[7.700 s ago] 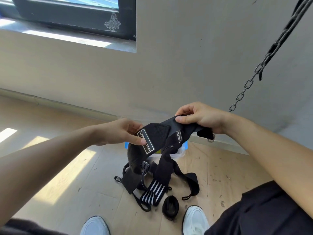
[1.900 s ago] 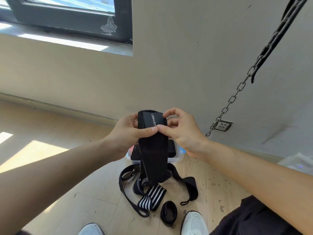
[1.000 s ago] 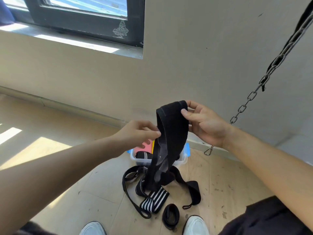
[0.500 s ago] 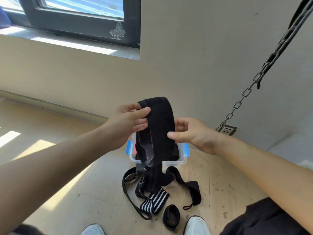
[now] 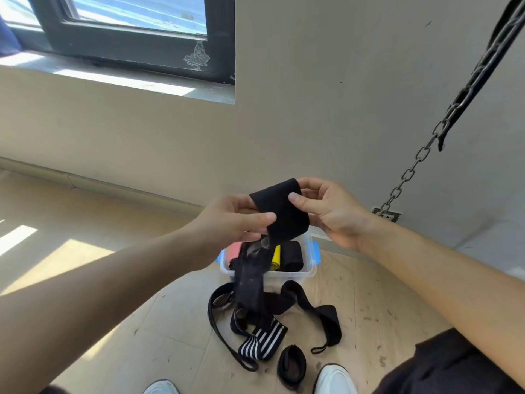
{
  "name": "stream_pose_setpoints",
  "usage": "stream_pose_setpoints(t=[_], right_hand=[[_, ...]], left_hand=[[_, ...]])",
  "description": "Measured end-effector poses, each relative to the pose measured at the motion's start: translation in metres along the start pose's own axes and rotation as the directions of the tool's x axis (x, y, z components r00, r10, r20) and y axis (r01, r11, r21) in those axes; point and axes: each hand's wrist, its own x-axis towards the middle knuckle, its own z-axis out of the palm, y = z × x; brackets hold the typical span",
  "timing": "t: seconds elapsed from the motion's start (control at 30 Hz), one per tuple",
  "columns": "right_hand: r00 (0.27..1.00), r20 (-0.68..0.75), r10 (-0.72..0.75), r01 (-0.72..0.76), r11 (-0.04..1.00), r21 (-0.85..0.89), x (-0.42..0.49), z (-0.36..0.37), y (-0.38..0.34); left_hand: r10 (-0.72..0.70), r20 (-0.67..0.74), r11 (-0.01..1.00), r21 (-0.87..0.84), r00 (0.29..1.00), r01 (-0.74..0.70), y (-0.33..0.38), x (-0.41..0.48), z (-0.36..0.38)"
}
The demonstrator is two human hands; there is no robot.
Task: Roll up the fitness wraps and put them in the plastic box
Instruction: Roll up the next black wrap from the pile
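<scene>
Now the black wrap (image 5: 279, 214) sits lower and shorter than half a second ago: the tall arch that stood over the left hand (image 5: 235, 220) has come down into a compact fold between both hands. The left hand pinches the fold's left edge, thumb in front, fingers curled behind. The right hand (image 5: 329, 211) has moved up to the fold's right edge, thumb pressed on the front face, fingers behind the top corner. The loose tail (image 5: 252, 280) hangs blurred, crossing the left part of the clear plastic box (image 5: 311, 273).

That box stands open-topped on the floor (image 5: 113, 322) below the hands, near the wall, with a black roll (image 5: 291, 255), a yellow piece (image 5: 276, 255) and a pink one (image 5: 234, 248) inside. In front of it lie a striped wrap (image 5: 262, 341), a long black strap (image 5: 218, 322), another black wrap (image 5: 321, 314) and a rolled one (image 5: 292, 368) beside a white shoe (image 5: 333, 378). Sunlit floor spreads open to the left; the chain (image 5: 420, 155) hangs well right of the right hand.

The white lettering seen two seconds ago is turned away; the facing side shows plain black.
</scene>
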Motion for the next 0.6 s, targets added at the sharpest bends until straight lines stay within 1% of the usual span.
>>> stream_pose_setpoints(t=[0.07, 0.1, 0.2, 0.27, 0.3, 0.37, 0.47, 0.53, 0.6], right_hand=[[0.999, 0.037, 0.024, -0.023, 0.999, -0.029, -0.002, -0.002, -0.001], [0.997, 0.073, 0.041, -0.036, 0.997, -0.069, -0.003, -0.005, -0.001], [0.977, 0.176, 0.116, -0.075, 0.971, -0.227, -0.008, -0.011, 0.0], [0.966, 0.222, 0.136, -0.071, 0.958, -0.277, -0.01, -0.012, 0.001], [0.967, 0.221, 0.126, -0.06, 0.956, -0.286, -0.011, -0.012, 0.001], [0.981, 0.179, 0.078, -0.025, 0.959, -0.283, -0.011, -0.011, -0.003], [0.998, 0.054, -0.019, 0.031, 0.97, -0.241, -0.007, -0.01, -0.01], [0.999, -0.015, -0.049, 0.045, 0.98, -0.196, -0.003, -0.009, -0.016], [0.998, -0.034, -0.058, 0.051, 0.985, -0.167, -0.001, -0.006, -0.02]], left_hand=[[0.007, -0.117, 0.999, -0.032, 0.993, -0.01, 0.001, 0.002, -0.001], [0.013, -0.15, 0.998, -0.06, 0.989, -0.023, 0.003, 0.003, -0.002], [0.034, -0.196, 0.983, -0.168, 0.98, -0.068, 0.009, 0.004, -0.009], [0.039, -0.215, 0.974, -0.209, 0.976, -0.085, 0.013, 0.004, -0.011], [0.038, -0.222, 0.972, -0.219, 0.974, -0.088, 0.014, 0.003, -0.011], [0.031, -0.248, 0.975, -0.205, 0.968, -0.084, 0.014, 0.004, -0.014], [0.007, -0.283, 0.991, -0.128, 0.959, -0.045, 0.013, 0.004, -0.02], [0.0, -0.23, 0.992, -0.125, 0.973, -0.03, 0.014, 0.002, -0.022], [0.032, -0.146, 0.996, -0.08, 0.989, -0.044, 0.016, -0.001, -0.019]])
